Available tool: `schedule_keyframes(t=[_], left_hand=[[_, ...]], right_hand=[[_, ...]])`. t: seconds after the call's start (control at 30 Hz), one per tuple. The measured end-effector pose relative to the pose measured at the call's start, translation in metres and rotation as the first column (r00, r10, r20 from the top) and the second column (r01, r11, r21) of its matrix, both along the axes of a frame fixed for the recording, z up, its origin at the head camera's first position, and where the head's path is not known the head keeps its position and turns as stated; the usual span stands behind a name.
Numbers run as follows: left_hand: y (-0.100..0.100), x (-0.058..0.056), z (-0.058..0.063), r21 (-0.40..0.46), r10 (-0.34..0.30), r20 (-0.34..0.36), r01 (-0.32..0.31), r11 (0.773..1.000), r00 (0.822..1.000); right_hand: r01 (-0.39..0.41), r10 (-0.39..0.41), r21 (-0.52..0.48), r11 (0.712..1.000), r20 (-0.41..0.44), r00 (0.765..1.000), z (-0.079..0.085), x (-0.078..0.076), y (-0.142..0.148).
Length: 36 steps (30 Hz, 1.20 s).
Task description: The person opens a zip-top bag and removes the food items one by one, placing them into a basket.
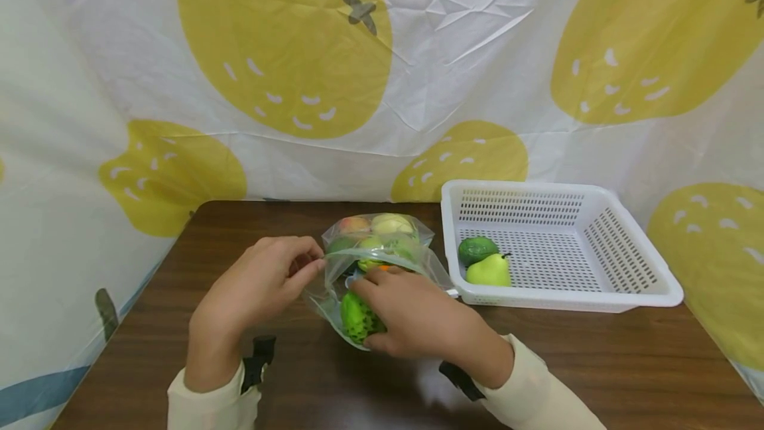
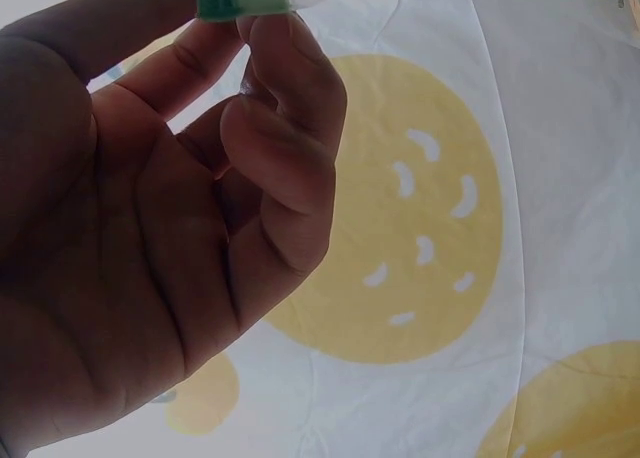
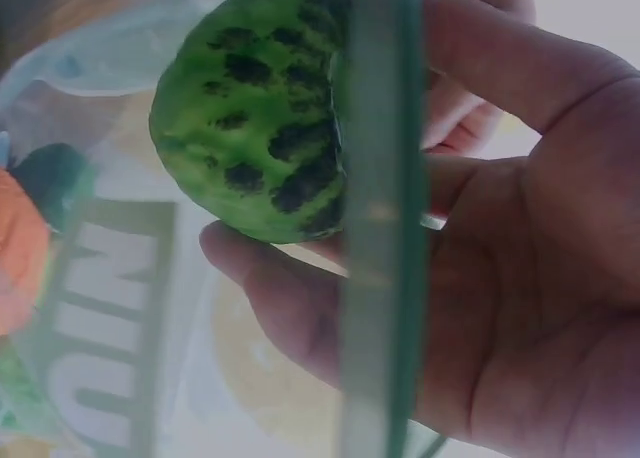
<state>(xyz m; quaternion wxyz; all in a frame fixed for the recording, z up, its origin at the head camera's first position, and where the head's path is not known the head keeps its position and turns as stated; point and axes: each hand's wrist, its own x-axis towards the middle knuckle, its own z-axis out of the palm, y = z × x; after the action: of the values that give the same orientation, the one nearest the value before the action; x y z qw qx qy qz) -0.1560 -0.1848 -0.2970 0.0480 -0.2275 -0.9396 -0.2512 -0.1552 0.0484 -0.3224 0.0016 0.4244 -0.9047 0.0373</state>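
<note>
Glossy plastic bag [image 1: 331, 292] — bumpy fruit [image 1: 356, 317], smooth plastic basket [image 1: 558, 298], wood-grained tabletop [image 1: 292, 370], creased backdrop [image 1: 322, 171].

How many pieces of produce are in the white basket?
2: a green pear in the near-left corner of the basket, and a dark green piece just behind it. The near rim might hide something small.

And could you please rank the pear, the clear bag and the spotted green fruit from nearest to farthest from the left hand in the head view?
1. Clear bag: edge at the left hand.
2. Spotted green fruit: rightward, held by the right hand.
3. Pear: farther right, in the white basket.
</note>
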Motion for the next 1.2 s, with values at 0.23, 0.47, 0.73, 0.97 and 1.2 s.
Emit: schedule_keyframes(t=[0.23,0.47,0.73,0.97,1.2], left_hand=[[0.0,0.0,0.0,-0.001,-0.003,0.007,0.003,1.0,1.0],[0.0,0.001,0.001,-0.001,-0.004,0.009,0.004,1.0,1.0],[0.0,0.001,0.002,-0.01,-0.002,0.023,0.003,1.0,1.0],[0.0,0.001,0.002,-0.012,0.001,0.022,-0.001,1.0,1.0],[0.0,0.001,0.001,-0.018,0.009,0.002,-0.009,1.0,1.0]], right_hand=[[-0.036,0.033,-0.059,0.998,-0.056,0.998,0.011,0.013,0.008],[-0.077,0.061,-0.129,0.989,-0.122,0.991,0.021,0.022,0.017],[-0.118,0.109,-0.126,0.985,-0.075,0.991,0.031,0.032,0.027],[-0.19,0.177,-0.167,0.968,-0.086,0.98,0.042,0.04,0.039],[-0.218,0.183,-0.254,0.942,-0.154,0.971,0.052,0.043,0.054]])
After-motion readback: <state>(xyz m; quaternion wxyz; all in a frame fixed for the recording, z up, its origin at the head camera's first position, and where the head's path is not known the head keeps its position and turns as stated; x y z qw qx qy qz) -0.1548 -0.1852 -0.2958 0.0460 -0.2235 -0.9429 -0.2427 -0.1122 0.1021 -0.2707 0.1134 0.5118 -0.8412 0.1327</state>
